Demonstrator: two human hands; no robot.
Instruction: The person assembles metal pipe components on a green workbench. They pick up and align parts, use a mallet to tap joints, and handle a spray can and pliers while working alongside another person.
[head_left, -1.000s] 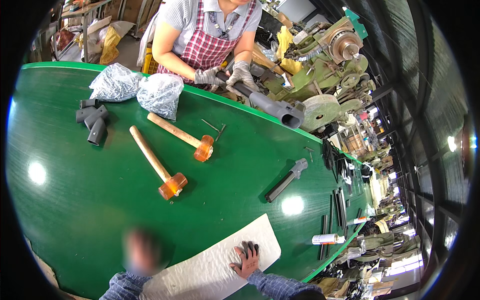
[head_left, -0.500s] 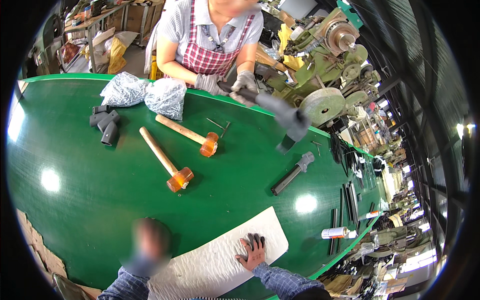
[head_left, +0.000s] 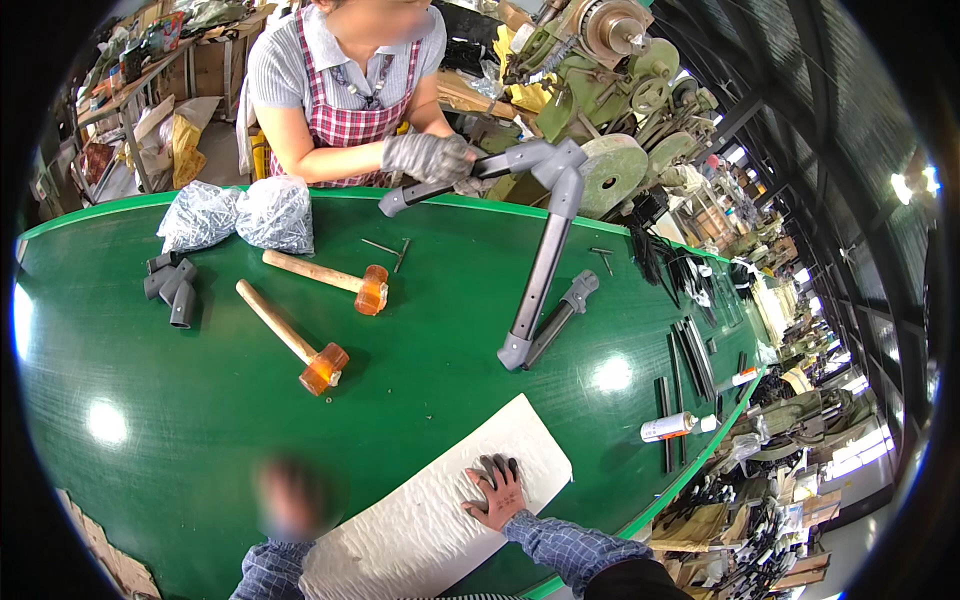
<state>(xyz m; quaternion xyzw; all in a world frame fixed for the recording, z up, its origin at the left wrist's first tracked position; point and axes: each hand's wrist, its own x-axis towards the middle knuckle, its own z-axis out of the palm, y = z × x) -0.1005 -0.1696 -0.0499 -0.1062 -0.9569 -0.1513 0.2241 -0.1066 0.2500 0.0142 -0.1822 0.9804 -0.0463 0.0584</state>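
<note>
My right hand (head_left: 497, 493), in a dark-fingered glove, lies with its fingers spread on a long white padded sheet (head_left: 430, 505) at the table's near side. Beyond the sheet's left end is my left hand (head_left: 290, 498); it is smeared, so its fingers cannot be made out. Across the table, a person in a checked apron grips a frame of dark tubes (head_left: 538, 270) with grey elbow joints in gloved hands (head_left: 430, 160). The frame's long tube slants down towards the table. Close to its lower end lies a short dark tube with a grey joint (head_left: 562, 318).
Two mallets with amber heads (head_left: 325, 368) (head_left: 371, 290) lie left of centre. Behind them are clear bags of metal parts (head_left: 275, 218) and several grey fittings (head_left: 175, 285). A spray can (head_left: 667, 427) and dark tubes (head_left: 694, 355) lie at the right. Green machinery (head_left: 610, 170) stands behind the table.
The person opposite has swung the tube frame round, and its long tube now reaches down over the table. My right hand stays spread on the sheet. The whole view has shifted slightly.
</note>
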